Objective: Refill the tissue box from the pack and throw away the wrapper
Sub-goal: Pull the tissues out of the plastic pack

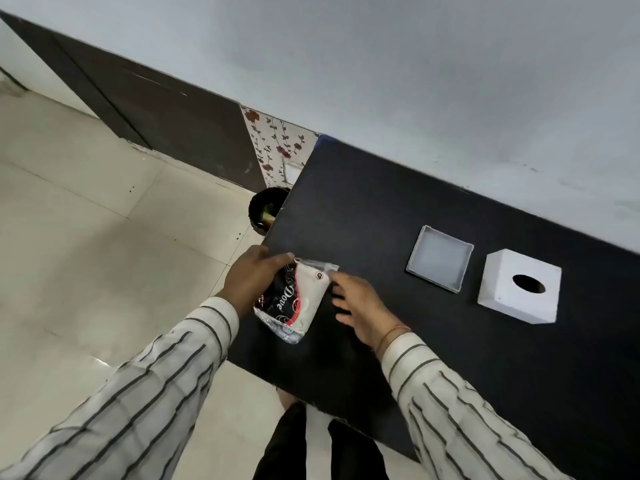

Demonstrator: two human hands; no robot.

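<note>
Left hand: the left hand (pixel 254 278) was closed around the upper left side of the tissue pack (pixel 294 301), fingers curled over its top edge, holding it above the near left corner of the table (pixel 381 202).
Right hand: the right hand (pixel 360 306) was open with fingers spread, its fingertips at the clear plastic flap on the pack's upper right corner; whether they pinched the flap could not be told.
Tissue pack: a soft plastic-wrapped pack, black and red print on its left part, white on its right, with the word "Dove" legible; it was tilted, with the crinkled clear end pointing down toward the person.
Tissue box cover: the white cube cover (pixel 519 289) with an oval slot on top stood on the table well to the right of the hands.
Box base: the shallow square tray (pixel 440 258) lay open side up just left of the cover, apart from it.
Bin: a dark round bin (pixel 265 209) stood on the tiled floor (pixel 86 254) beyond the table's left edge, partly hidden by the table.
Sleeves: both forearms wore pale sleeves with dark stripes; a thin thread band showed on the right wrist.
</note>
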